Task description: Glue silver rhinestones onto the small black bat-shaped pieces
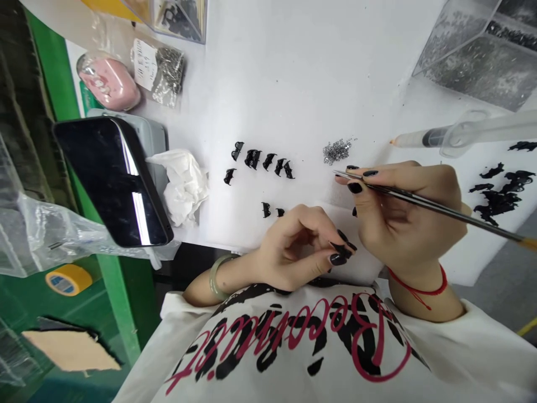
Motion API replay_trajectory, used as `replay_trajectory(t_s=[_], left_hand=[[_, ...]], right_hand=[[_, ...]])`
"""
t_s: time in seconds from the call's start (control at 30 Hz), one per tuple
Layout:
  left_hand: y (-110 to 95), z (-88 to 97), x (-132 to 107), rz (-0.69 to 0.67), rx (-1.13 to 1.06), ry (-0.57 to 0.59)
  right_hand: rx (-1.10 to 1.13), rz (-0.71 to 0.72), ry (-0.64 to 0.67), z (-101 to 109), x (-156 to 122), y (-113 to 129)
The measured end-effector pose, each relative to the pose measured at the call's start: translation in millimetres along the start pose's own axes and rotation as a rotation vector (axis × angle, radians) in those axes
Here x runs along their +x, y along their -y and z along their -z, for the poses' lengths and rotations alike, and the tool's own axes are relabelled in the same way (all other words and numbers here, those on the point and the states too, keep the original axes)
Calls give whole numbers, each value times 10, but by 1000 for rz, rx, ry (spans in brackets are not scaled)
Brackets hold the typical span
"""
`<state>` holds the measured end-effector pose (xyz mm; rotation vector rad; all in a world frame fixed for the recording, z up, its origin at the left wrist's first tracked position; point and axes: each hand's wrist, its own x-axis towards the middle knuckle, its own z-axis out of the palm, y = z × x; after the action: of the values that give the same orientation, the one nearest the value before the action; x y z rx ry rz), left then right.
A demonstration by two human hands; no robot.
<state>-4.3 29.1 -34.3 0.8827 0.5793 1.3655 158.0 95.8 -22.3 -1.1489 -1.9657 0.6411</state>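
Note:
My left hand (297,246) is closed, pinching a small black piece (340,249) between thumb and fingertips, close to my shirt. In my right hand (411,212) are long, thin tweezers (440,210), their silver tip pointing left. Just beyond that tip lies a small pile of tiny shiny bits (337,151) on the white work surface (293,101). Several black pieces (253,159) of similar look lie spread out to the left of the pile. Two more black pieces (266,210) lie beside my left hand, one partly hidden by it.
At right are a syringe (461,133), a heap of black pieces (499,196) and a clear divided box (474,61). On the left lie a phone (113,182), a crumpled tissue (184,187), a pink case (109,84) and a labelled bag (159,73). Yellow tape (69,280) sits lower down.

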Motion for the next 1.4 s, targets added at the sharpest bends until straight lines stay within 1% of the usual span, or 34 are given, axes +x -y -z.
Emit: replay_trajectory(t_s=[0.1, 0.33, 0.5, 0.77, 1.0, 1.23, 1.4], left_hand=[[21, -11, 22, -30, 51, 15], [7, -28, 26, -43, 97, 11], [11, -25, 27, -42, 117, 2], [-2, -17, 16, -14, 127, -4], [-8, -10, 41, -26, 146, 5], [-26, -17, 55, -40, 149, 13], [-26, -11, 51, -28, 151, 19]], right_hand=[[-7, 18, 5, 5, 4, -13], [-35, 36, -9, -3, 60, 20], [-81, 39, -23, -12, 72, 30], [-73, -1, 11, -9, 37, -25], [-101, 22, -15, 2, 88, 16], [-59, 1, -12, 7, 75, 11], [-1, 9, -9, -14, 51, -46]])
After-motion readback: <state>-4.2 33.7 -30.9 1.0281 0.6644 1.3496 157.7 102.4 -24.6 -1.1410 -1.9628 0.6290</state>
